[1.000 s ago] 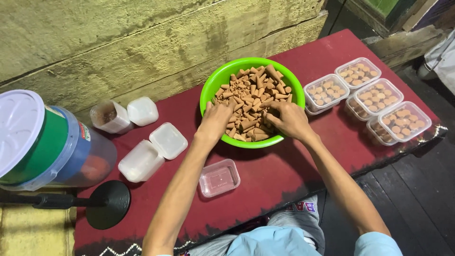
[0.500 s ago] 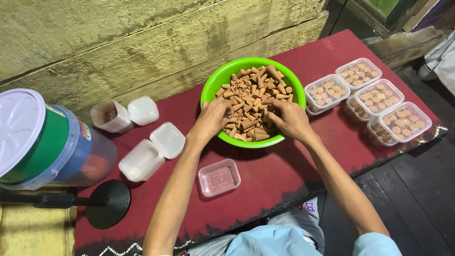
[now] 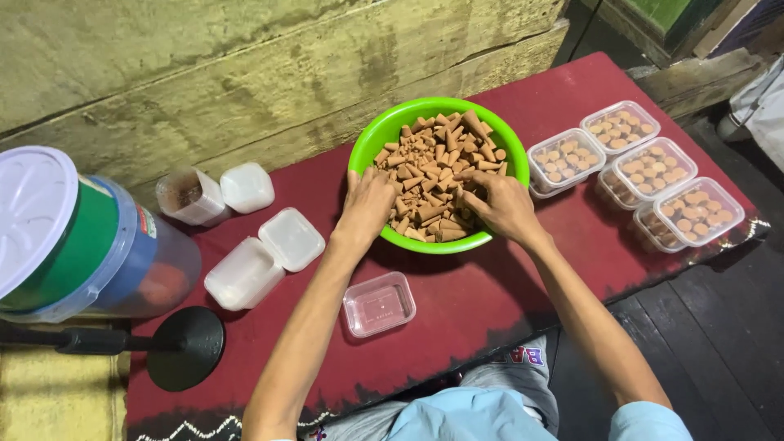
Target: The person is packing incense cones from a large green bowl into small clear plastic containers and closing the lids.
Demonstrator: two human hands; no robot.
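Both hands in a green bowl (image 3: 371, 139) of brown cones (image 3: 437, 167) on a red worktop (image 3: 490, 302).
Left hand (image 3: 367, 204) and right hand (image 3: 498, 204) have bent fingers among the cones; any hold is hidden. Behind stands a rough wooden wall (image 3: 245, 73), beside dark floorboards (image 3: 719, 327).

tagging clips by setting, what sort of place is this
Probably a small home or backyard packing spot for incense cones, not a factory: a low table under a red cloth set against a rough plank wall, a green bowl heaped with cones, and filled clear tubs lined up beside it.
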